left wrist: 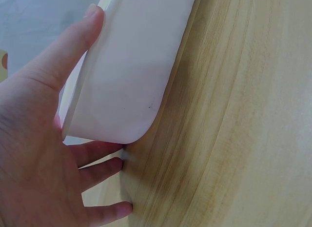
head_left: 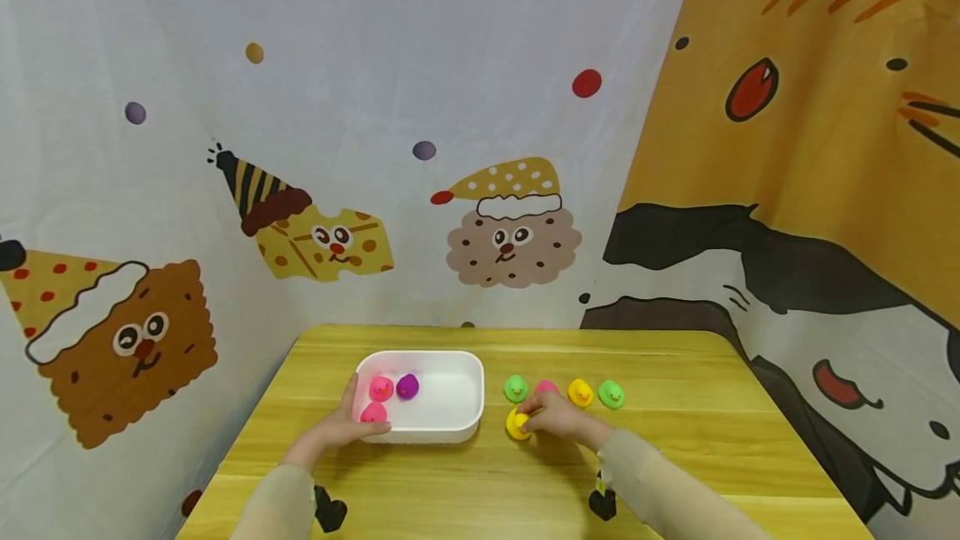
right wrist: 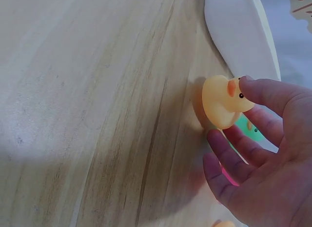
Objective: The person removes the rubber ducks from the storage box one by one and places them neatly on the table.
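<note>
A white plastic box [head_left: 448, 394] stands on the wooden table, with two pink rubber ducks [head_left: 381, 389] and a purple rubber duck [head_left: 407, 387] inside at its left. My left hand [head_left: 339, 426] holds the box's near left corner. In the left wrist view, the thumb lies along the rim and the fingers [left wrist: 100, 175] wrap the end wall. Right of the box, my right hand [head_left: 564, 417] pinches a yellow rubber duck [head_left: 515, 424] by its head between thumb and fingertips. In the right wrist view, that duck [right wrist: 219, 102] sits low at the tabletop.
Behind the right hand runs a row of rubber ducks: a green duck [head_left: 515, 388], a partly covered pink duck [head_left: 547, 387], a yellow duck [head_left: 581, 392] and another green duck [head_left: 611, 394]. A printed cloth [head_left: 360, 107] hangs beyond the table's [head_left: 660, 357] back edge.
</note>
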The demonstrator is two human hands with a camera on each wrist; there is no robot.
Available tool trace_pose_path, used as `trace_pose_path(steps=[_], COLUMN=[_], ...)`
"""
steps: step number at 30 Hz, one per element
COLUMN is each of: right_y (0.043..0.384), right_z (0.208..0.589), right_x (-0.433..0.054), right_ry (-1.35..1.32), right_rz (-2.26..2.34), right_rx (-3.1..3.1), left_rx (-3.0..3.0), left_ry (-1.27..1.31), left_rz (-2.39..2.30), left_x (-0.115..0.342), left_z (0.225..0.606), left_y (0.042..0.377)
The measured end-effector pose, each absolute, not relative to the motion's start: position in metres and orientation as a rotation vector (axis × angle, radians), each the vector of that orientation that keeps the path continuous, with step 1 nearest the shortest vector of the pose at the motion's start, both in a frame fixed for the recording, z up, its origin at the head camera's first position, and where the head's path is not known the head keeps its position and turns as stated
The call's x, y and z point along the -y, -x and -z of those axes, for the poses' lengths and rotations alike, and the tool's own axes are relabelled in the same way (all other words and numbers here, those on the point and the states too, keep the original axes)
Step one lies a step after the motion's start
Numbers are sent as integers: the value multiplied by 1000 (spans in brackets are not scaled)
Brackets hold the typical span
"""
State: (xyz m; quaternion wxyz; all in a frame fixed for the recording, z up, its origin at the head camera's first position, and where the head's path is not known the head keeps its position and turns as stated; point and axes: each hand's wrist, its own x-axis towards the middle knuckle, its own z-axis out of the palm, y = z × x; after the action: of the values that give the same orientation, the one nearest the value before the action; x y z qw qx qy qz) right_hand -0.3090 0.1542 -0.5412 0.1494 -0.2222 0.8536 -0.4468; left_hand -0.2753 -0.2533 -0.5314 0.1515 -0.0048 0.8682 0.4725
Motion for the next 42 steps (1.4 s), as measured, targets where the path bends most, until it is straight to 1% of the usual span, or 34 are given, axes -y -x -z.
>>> trace_pose_path(steps=[8, 17, 32, 37, 42], right_y=[309, 308, 309, 311, 317], right_z=[546, 544, 545, 541, 530], right_x=[-156, -155, -152, -150, -145], right_ry=[619, 615, 599, 617, 638], right_rz=[1277, 1276, 1287, 1281, 1248], right_rx=[-2447, -2428, -2402, -2413, -2478], left_rx=[-2495, -2487, -2492, -2488, -2488], left_ry=[14, -43, -21, 7, 22], left_rz=[-1354, -1380, -1366, -1341, -1334], left_x=[253, 257, 257, 257, 257], left_z=[530, 537, 534, 534, 536], left_y=[275, 278, 277, 276, 276])
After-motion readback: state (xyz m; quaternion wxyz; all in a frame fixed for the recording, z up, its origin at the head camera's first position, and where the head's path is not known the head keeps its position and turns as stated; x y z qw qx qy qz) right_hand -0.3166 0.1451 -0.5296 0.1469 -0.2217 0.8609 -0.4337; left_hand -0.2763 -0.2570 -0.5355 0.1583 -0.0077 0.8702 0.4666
